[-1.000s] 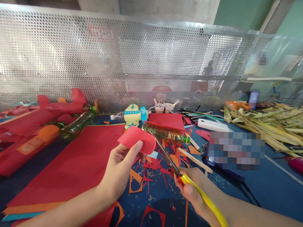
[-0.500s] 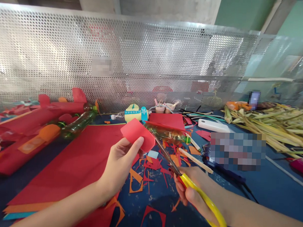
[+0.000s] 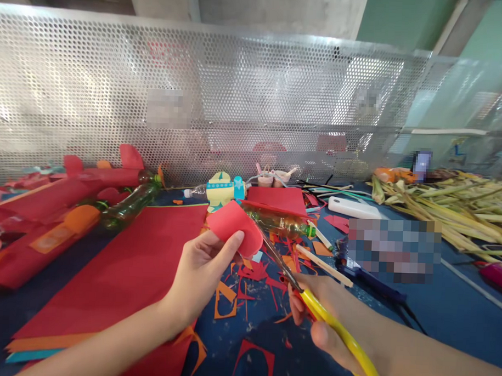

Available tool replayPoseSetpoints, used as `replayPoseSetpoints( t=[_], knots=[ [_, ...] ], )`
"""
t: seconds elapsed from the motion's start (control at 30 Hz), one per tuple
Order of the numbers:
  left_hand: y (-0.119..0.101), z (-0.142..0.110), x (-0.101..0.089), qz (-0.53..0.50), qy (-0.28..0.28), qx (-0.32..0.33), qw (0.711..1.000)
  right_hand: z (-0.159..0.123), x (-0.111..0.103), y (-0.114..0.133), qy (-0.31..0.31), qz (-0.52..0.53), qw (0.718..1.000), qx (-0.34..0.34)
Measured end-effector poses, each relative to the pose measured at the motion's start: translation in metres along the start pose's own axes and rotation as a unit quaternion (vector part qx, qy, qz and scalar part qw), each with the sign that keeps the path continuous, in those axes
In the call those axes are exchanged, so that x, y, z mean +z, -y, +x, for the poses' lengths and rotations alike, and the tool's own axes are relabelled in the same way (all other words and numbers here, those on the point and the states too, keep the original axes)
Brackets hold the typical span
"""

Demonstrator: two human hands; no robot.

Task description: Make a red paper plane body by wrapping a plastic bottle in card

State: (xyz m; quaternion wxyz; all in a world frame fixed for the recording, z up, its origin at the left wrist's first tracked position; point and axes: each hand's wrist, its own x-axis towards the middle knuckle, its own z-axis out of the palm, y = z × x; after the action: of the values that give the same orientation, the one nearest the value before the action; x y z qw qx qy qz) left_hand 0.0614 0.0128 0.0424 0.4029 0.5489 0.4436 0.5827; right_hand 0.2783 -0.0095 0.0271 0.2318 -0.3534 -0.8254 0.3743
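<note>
In the head view, the red paper piece (image 3: 229,223) was in the left hand (image 3: 202,268), pinched near its near edge, with the thumb laid over its upper face and the other fingers curled behind it, partly hidden. The piece lay beyond the left fingertips, raised over the blue surface (image 3: 223,351), its long axis slanting from a squarer end at far left to a rounded end at near right. The right hand (image 3: 333,306) was closed on the yellow-handled scissors (image 3: 283,266), the thumb at one handle loop and the fingers wrapped around below. From that grip the blades pointed toward far left, close together, their tips right beside the rounded end; whether they touched the paper could not be told. So the piece lay to the far left of the right fingers, with the blades spanning the space between, and the left hand was clearly the nearer one. A green bottle (image 3: 283,222) lay just beyond the blades, a wooden stick (image 3: 324,265) to their right, and red and orange scraps (image 3: 254,270) were scattered below, between the two hands. Large red sheets (image 3: 120,260) lay to the left, partly under the left forearm.
</note>
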Motion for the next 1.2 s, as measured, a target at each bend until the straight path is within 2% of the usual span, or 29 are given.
replayPoseSetpoints(
  t=[0.2,0.37,0.67,1.2],
  knots=[
    [0.001,-0.003,0.001,0.013,0.026,0.004,1.000,-0.001,-0.001,0.001,-0.011,-0.004,1.000,-0.007],
    [0.002,-0.005,-0.001,0.026,0.024,-0.004,0.999,0.000,-0.001,0.002,-0.012,0.005,1.000,0.004],
    [0.000,-0.004,0.000,0.012,0.041,-0.052,0.998,0.002,0.003,-0.008,-0.029,-0.009,1.000,-0.001],
    [0.002,-0.002,0.001,-0.002,0.055,-0.033,0.998,0.005,0.008,-0.016,-0.067,-0.005,0.998,0.008]
  ],
)
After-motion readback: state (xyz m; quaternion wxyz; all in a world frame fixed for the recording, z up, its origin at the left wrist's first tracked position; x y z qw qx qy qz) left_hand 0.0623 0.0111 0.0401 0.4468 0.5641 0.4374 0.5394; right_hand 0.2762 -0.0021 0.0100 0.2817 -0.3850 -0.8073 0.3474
